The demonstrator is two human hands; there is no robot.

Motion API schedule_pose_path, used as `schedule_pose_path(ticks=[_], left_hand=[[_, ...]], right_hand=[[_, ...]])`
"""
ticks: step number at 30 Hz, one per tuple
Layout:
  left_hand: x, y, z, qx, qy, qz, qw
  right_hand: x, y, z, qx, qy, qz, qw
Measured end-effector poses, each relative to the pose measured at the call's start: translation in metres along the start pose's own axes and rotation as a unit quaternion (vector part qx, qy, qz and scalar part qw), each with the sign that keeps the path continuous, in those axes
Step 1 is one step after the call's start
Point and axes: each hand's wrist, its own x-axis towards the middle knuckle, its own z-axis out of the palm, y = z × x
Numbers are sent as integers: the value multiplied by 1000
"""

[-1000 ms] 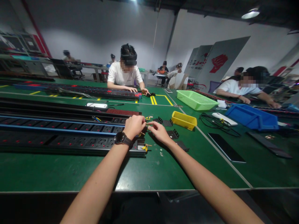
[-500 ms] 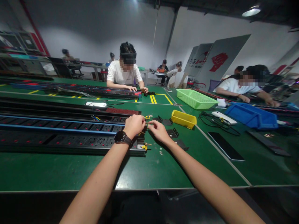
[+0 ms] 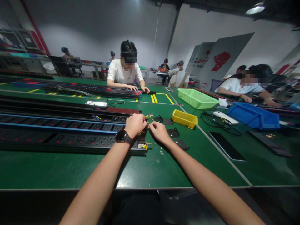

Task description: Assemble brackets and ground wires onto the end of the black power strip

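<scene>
While the blue-edged socket strip point(image 3: 86, 126) is lying on the green table point(image 3: 70, 173), the left hand point(image 3: 135, 125) is curling over its right end. The right hand point(image 3: 159, 131) is facing it, fingertips narrowing together; I cannot make out what either is holding.

Socket strips point(image 3: 77, 126) cut off left; piece point(image 3: 148, 125) between hands point(image 3: 136, 125) too small to tell.

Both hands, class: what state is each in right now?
Left hand: curled at the blue-edged power strip; grip hidden, can't tell.
Right hand: curled beside the left; can't tell whether it holds anything.
</scene>
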Motion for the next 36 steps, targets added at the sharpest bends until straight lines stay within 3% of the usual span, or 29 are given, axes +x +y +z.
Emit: schedule_pose_path(ticks=[14,28,36], left_hand=[[1,0,2,-16,-6,-5,1000],[3,-1,3,-40,-5,-51,998],[2,-2,3,-22,-6,-10,1000]], right_hand=[[0,1,0,12,-14,-1,1000],[2,2,0,1,-30,15,999],[1,1,-2,13,-37,0,999]])
